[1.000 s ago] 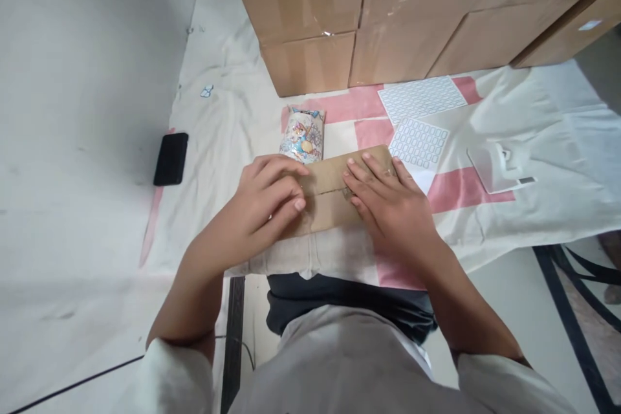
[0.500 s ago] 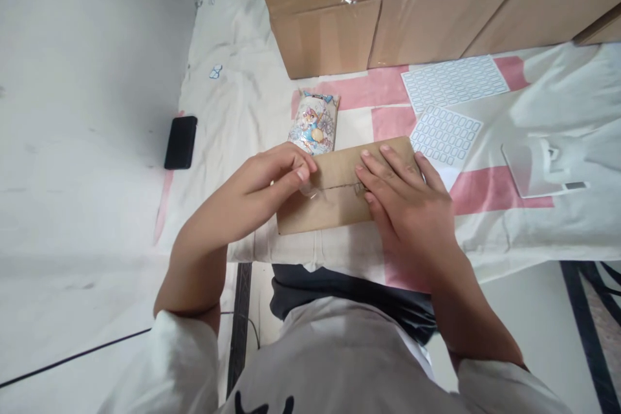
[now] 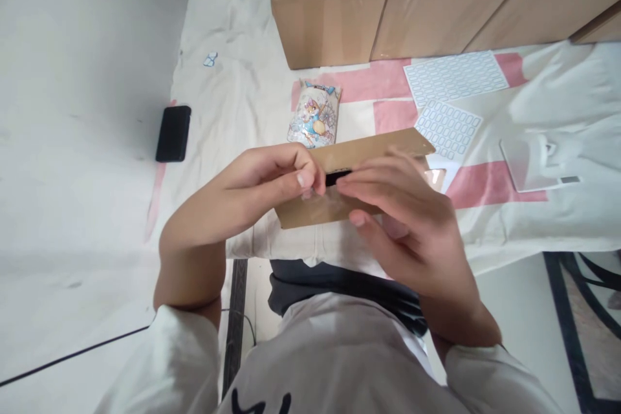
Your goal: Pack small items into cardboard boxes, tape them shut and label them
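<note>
A small brown cardboard box [image 3: 320,209] lies at the near edge of the cloth-covered table. Its top seam has parted, and a dark gap shows between the flaps. My left hand [image 3: 286,174] is closed in a pinch at the left of the seam, with a bit of clear tape [image 3: 307,194] at its fingertips. Over the right half of the box is my right hand [image 3: 402,207], slightly blurred, fingers stretched out and thumb apart. It hides part of the flaps. Just behind the box lies a printed packet [image 3: 315,115] with a cartoon animal on it.
Large taped cartons [image 3: 334,26] stand along the back. To the right are a sticker sheet [image 3: 456,77], a second sticker sheet [image 3: 449,129] and a clear plastic bag [image 3: 538,158]. A black phone [image 3: 173,134] lies at the left beside the wall.
The box's seam has opened into a dark gap, and its flaps have lifted. My right hand has risen from lying flat on the box, while my left hand keeps its pinch.
</note>
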The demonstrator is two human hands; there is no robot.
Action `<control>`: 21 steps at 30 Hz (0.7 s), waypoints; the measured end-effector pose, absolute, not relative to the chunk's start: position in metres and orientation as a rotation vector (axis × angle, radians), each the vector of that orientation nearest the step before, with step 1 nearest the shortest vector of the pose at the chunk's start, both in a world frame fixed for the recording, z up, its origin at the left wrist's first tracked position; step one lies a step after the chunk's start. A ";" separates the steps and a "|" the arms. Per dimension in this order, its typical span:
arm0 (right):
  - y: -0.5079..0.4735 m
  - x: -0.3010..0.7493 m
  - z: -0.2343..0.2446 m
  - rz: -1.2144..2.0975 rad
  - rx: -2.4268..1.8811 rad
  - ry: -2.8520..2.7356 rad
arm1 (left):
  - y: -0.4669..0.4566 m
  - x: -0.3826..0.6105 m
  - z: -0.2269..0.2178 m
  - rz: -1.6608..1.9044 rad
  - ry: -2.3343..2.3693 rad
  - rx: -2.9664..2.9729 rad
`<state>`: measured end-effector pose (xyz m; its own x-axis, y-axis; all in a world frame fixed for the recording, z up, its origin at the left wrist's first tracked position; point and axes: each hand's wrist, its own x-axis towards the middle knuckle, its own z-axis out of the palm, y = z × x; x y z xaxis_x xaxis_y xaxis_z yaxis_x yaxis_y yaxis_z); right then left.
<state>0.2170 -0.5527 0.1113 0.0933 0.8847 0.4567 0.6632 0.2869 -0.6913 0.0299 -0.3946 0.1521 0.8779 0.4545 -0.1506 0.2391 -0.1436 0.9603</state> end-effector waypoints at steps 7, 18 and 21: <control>-0.550 0.211 0.124 0.628 -1.405 -1.585 | -0.402 0.024 0.154 0.285 0.388 1.673; -0.555 0.216 0.124 0.728 -1.323 -1.533 | -0.406 0.031 0.153 0.304 0.283 1.683; -0.557 0.215 0.123 0.694 -1.323 -1.484 | -0.408 0.032 0.154 0.334 0.296 1.718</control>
<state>0.2147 -0.5569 0.1233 0.0865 0.9519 0.2938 0.3849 0.2401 -0.8912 0.0319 -0.4076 0.1544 0.9239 0.3786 0.0561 0.0096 -0.1695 0.9855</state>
